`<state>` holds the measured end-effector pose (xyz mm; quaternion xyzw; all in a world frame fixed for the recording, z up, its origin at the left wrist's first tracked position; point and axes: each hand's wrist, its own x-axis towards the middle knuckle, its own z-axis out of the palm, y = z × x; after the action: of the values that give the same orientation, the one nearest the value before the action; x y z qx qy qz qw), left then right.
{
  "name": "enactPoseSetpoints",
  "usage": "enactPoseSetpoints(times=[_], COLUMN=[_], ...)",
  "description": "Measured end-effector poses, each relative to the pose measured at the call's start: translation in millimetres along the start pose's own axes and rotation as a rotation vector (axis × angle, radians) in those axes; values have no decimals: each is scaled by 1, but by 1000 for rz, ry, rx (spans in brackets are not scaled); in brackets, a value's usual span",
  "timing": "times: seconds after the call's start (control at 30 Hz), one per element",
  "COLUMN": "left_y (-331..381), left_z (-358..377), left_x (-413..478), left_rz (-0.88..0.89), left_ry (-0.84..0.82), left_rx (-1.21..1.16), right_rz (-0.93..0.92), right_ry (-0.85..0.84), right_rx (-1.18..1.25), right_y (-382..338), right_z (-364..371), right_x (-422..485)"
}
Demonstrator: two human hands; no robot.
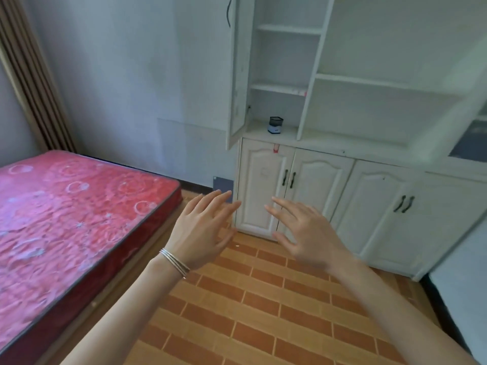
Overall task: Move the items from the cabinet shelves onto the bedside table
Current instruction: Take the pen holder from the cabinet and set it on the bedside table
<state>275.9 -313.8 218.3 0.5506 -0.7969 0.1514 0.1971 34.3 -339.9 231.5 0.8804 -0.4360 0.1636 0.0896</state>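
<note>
A white cabinet [303, 75] with open shelves stands against the far wall, its narrow glass door [237, 75] swung open to the left. On its lowest open shelf sits a small dark pen holder with a pale blue base [274, 124]. The shelves above it look bare. My left hand [203, 230], with thin silver bangles at the wrist, is stretched forward with straight spread fingers and holds nothing. Beside it, my right hand [305, 233] is likewise spread and empty. Both hands hover below the pen holder, in front of the lower cabinet doors. No bedside table is in view.
A bed with a red patterned mattress [66, 219] fills the left side. Closed white lower doors with dark handles [288, 179] run along the cabinet base. The floor is orange-brown tile [250, 312]. Striped curtains [29, 75] hang at far left.
</note>
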Motion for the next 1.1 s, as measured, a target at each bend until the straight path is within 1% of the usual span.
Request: enactPoseSetpoints(times=[0.17, 0.33, 0.5, 0.63, 0.73, 0.93, 1.1], left_y=[-3, -29, -69, -93, -102, -104, -100], left_z=[25, 64, 97, 119, 140, 199, 252], left_x=[65, 120, 200, 267, 306, 362, 422], left_rz=[47, 92, 145, 223, 245, 279, 265], left_ry=[3, 6, -2, 23, 43, 15, -7], left_rx=[22, 25, 2, 7, -3, -51, -48], right_rz=[11, 35, 71, 132, 155, 211, 192], right_ry=[92, 82, 79, 130, 156, 108, 95], right_rx=[-4, -21, -74, -95, -91, -82, -87], right_y=[50, 90, 133, 170, 194, 254, 325], right_z=[4, 38, 58, 61, 69, 102, 128], right_x=[36, 78, 142, 194, 218, 240, 270])
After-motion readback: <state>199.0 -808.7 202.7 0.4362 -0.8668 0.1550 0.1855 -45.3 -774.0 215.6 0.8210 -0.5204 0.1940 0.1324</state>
